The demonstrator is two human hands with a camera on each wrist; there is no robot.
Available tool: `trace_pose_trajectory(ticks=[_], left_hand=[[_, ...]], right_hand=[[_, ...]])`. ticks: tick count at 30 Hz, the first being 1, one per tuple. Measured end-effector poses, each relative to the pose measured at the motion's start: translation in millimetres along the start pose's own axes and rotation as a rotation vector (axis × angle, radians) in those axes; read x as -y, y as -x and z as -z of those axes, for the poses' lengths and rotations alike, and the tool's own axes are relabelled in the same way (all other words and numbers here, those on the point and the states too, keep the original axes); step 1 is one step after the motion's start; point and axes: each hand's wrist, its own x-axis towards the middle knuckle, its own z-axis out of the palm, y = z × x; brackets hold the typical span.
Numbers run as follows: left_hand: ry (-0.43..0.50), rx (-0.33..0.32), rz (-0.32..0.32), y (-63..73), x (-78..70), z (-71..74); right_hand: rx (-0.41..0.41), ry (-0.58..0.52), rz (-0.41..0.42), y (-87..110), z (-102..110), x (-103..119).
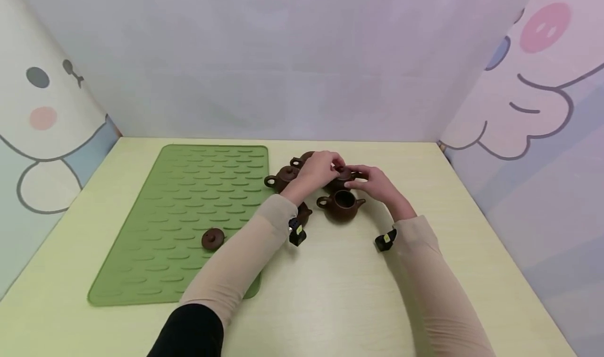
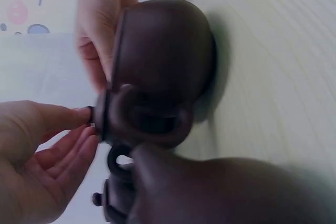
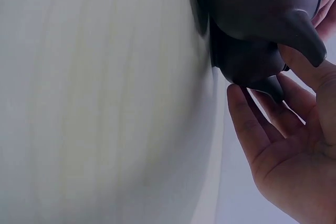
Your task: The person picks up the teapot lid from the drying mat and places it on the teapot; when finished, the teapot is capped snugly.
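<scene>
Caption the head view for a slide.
Both hands on a lidded teapot, an open teapot in front, a green mat at left.

"What's on the left of the pale wooden table [image 1: 349, 294]?"
"A green rectangular mat [image 1: 184, 205], with a small round brown knobbed piece [image 1: 213, 239] on its near half."
"And to its right?"
"A brown round lidded teapot [image 1: 337, 183], between left hand [image 1: 317, 171] and right hand [image 1: 375, 184]; a brown round open teapot [image 1: 341, 211] just nearer."
"Others?"
"A brown knobbed teapot [image 1: 286, 176] by the mat's right edge, a brown far teapot [image 1: 305, 158] beyond it rightward, and a brown part-hidden teapot [image 1: 304, 215] left of the open one."
</scene>
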Motion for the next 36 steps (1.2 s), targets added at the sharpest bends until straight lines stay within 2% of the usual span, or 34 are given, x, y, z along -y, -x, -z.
trace_pose_trajectory(ticks=[6,12,20,26,31,36], left_hand=[[-0.013,0.043,-0.046,17.1,0.8,19.8],[0.089,0.033,-0.074,39.9,10.9,39.2],[0.166,-0.024,-0.086,76.8,39.2,63.8],[0.196,-0.05,-0.056,104.5,61.1,81.8],[0.212,-0.044,-0.017,128.2,78.3,91.5],[0.205,-0.04,0.008,148.5,96.9,94.6]], right_hand=[[-0.013,-0.006,-0.005,0.3,-1.4,-2.2],[-0.029,-0.021,0.019,1.3,3.1,1.3],[-0.104,0.026,0.04,10.8,13.7,22.0],[-0.179,0.059,0.056,17.3,15.5,36.4],[-0.174,0.002,0.087,19.8,10.0,45.1],[-0.14,-0.051,0.109,22.1,0.1,56.4]])
